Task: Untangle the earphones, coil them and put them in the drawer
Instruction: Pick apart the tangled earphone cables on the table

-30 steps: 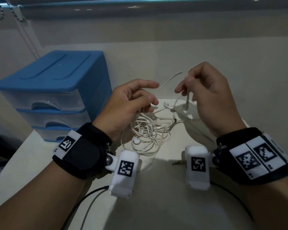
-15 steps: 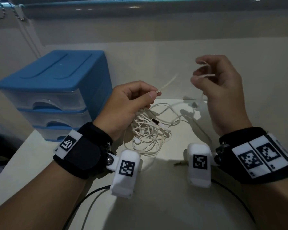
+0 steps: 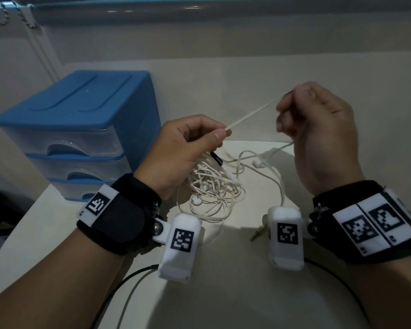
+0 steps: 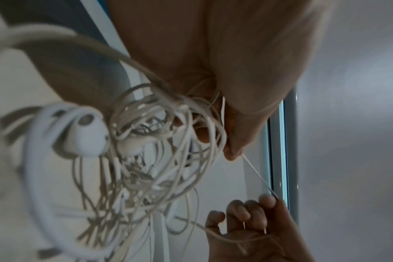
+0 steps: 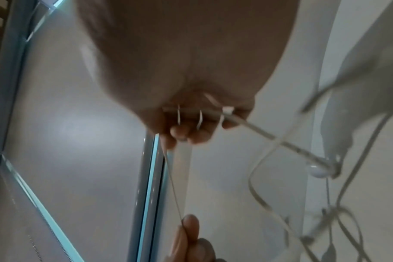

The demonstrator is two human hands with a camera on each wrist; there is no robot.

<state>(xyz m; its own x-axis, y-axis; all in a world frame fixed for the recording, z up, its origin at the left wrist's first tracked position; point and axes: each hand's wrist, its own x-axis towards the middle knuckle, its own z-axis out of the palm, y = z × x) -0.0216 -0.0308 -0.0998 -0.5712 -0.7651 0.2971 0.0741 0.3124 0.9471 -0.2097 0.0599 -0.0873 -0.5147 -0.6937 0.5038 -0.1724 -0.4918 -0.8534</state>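
Here, a pale table [image 3: 223, 293] meets a plain wall [image 3: 223, 43], dimly lit

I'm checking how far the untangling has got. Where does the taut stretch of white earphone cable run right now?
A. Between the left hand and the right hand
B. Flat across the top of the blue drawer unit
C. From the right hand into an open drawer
A: the cable runs straight from the left hand pinching one end to the right hand gripping the other, above the tangle on the table.
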